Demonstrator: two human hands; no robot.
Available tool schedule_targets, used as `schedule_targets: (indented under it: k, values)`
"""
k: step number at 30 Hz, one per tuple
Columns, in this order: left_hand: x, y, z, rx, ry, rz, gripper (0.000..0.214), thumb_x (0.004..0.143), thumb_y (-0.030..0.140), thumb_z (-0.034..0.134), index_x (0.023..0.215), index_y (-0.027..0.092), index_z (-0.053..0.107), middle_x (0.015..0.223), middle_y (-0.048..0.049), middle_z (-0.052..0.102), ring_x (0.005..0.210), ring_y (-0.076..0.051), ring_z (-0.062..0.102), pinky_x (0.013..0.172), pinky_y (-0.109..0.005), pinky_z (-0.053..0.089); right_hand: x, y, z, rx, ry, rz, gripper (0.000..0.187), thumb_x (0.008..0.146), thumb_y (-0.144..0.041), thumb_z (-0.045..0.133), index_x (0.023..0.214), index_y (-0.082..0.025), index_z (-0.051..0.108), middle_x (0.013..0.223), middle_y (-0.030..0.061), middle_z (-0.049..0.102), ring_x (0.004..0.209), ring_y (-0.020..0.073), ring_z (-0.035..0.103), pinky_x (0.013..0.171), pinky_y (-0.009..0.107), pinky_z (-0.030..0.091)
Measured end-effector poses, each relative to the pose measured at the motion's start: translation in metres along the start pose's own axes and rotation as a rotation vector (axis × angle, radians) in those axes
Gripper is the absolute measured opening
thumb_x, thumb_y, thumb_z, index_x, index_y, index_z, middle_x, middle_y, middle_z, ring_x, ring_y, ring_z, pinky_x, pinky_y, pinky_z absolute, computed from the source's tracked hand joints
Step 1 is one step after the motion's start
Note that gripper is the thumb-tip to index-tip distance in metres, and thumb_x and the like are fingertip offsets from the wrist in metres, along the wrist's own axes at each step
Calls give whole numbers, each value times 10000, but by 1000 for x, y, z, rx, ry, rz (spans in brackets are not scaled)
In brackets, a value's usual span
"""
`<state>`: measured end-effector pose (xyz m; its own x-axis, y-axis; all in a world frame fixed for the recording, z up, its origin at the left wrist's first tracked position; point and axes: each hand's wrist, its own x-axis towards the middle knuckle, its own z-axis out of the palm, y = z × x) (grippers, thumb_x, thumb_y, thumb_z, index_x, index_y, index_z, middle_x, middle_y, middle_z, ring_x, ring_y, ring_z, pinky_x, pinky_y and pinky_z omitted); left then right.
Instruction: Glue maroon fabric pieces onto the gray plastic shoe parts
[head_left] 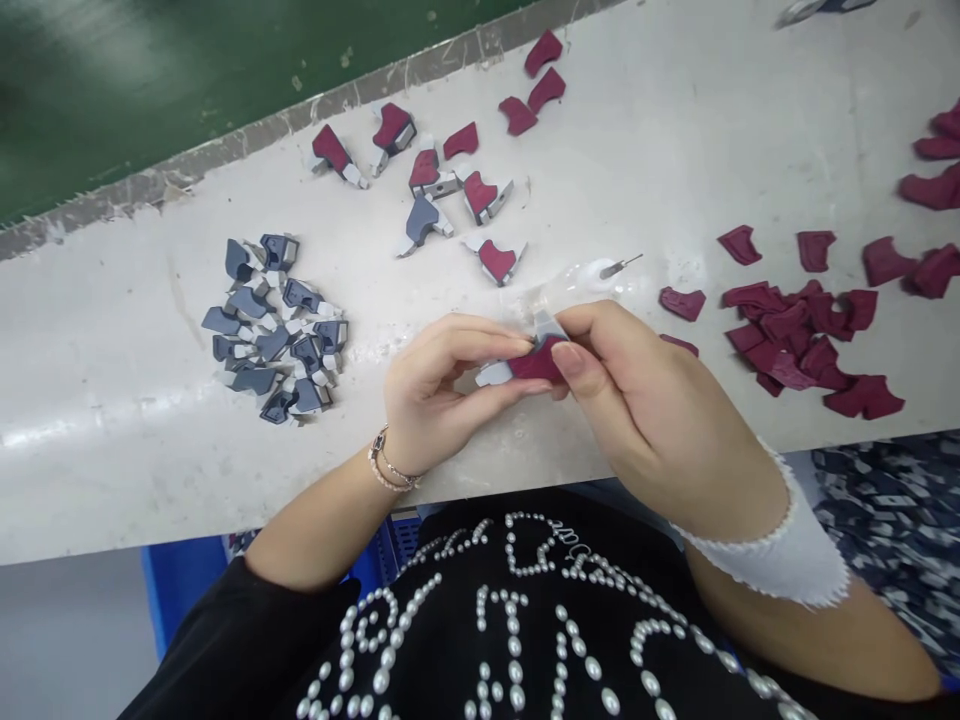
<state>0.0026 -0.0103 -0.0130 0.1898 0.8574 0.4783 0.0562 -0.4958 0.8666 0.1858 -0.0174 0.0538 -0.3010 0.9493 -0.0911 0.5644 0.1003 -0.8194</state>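
One small maroon-and-grey piece [536,364] is in play, just on the near side of the clear needle-tipped bottle [574,280], above the worktop [112,400]! The left hand [420,390] pinches it between thumb and fingertips; the right hand [656,395] grips the opposite side, thumb pressed on the maroon face. Now the danger: if that thumb bears down unevenly, I reckon the maroon layer could end up skewed against the grey. A slack left pinch might let the piece twist loose, too. And the bottle lies right behind the fingers; a careless knuckle could nudge it and swing its needle [626,265] round. What a look to this piece: dull maroon face, angular outline, pale tabs poking out at two ends, plenty masked by fingers. Left of the bottle, a cluster of slate-blue parts [274,343]; right of it, a heap of maroon covers [784,325]; beyond it to the left, maroon-faced parts [497,260] lie scattered.
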Motion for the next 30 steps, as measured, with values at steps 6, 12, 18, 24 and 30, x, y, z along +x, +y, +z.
schedule_targets:
  k: [6,12,18,24,30]
  values:
    - [2,8,0,-13,-109,-334,333,832,267,805,1139,226,681,1052,-39,747,896,-139,747,770,-241,654,2,11,0,-360,50,-211,236,1053,-245,422,903,-140,571,703,21,542,616,169,518,574,312,384]
    - [11,19,-7,18,-348,-397,158,825,295,808,829,180,699,688,20,705,628,-101,648,609,-215,565,-2,17,-18,-319,-162,-310,328,1074,-329,385,902,-140,591,796,67,610,718,203,570,653,342,417]
    - [6,21,-3,-322,-334,-660,194,794,290,835,771,176,680,728,7,725,663,-118,686,608,-234,577,5,16,-32,-126,-276,-255,336,1068,-374,387,888,-173,586,745,21,581,646,162,526,596,317,370]
    - [8,15,-3,-399,-430,-753,169,857,301,778,968,181,740,886,-40,780,818,-156,750,767,-283,643,11,13,-27,-133,-364,-48,315,1032,-413,411,904,-182,581,717,11,577,596,164,508,559,321,333]
    - [5,17,2,-435,-328,-626,91,880,231,755,970,219,753,956,-18,781,922,-150,751,845,-277,644,12,7,-24,-185,-326,-159,307,1035,-373,399,835,-192,545,713,30,555,628,181,497,588,328,319]
